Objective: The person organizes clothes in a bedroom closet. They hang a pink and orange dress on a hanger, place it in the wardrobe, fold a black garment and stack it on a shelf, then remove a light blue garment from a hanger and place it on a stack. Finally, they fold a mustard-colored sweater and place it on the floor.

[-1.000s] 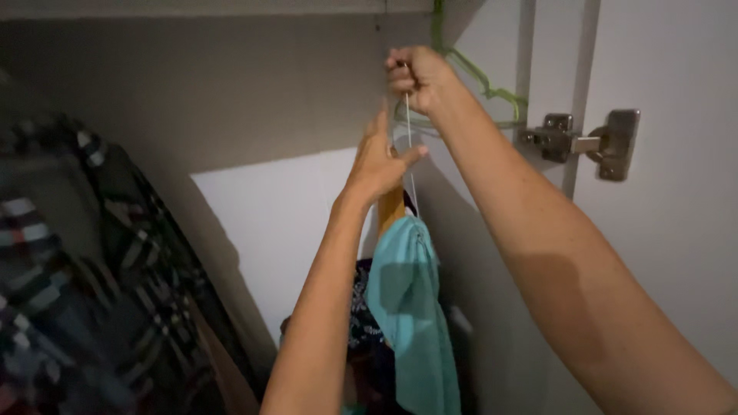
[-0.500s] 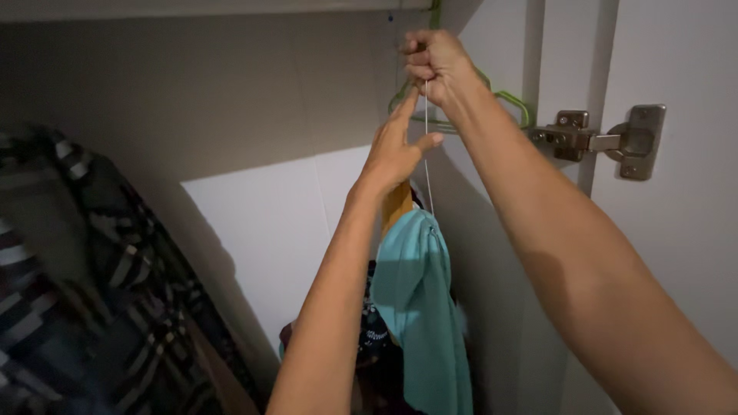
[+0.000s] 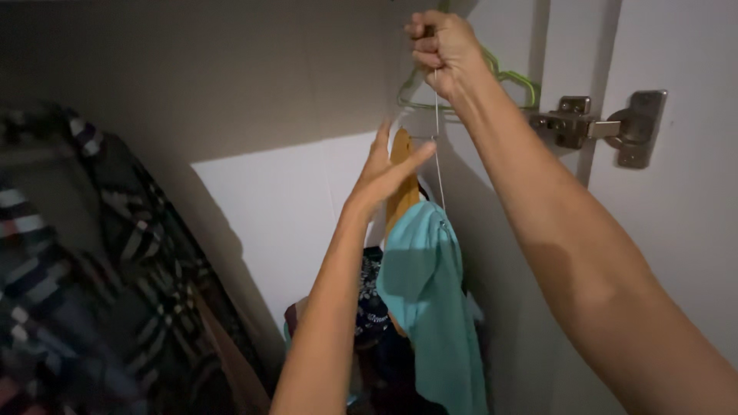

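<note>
I look up into a dim wardrobe. My right hand (image 3: 442, 50) is raised near the top, fist closed on a thin white string (image 3: 438, 146) that runs down to a teal garment (image 3: 423, 292). A light green wire hanger (image 3: 507, 81) hangs just behind that fist. My left hand (image 3: 384, 173) is lower, fingers spread, touching an orange wooden hanger (image 3: 400, 192) beside the string. The teal garment hangs from that area, with dark patterned clothes (image 3: 373, 300) behind it.
A dark plaid shirt (image 3: 84, 269) hangs close on the left. A metal door hinge (image 3: 607, 127) sits on the white door panel at the right. The wardrobe's white back wall (image 3: 269, 215) lies behind my arms.
My right fist has risen slightly with the string. My left hand dropped lower, away from the fist, and now rests at the orange hanger.
</note>
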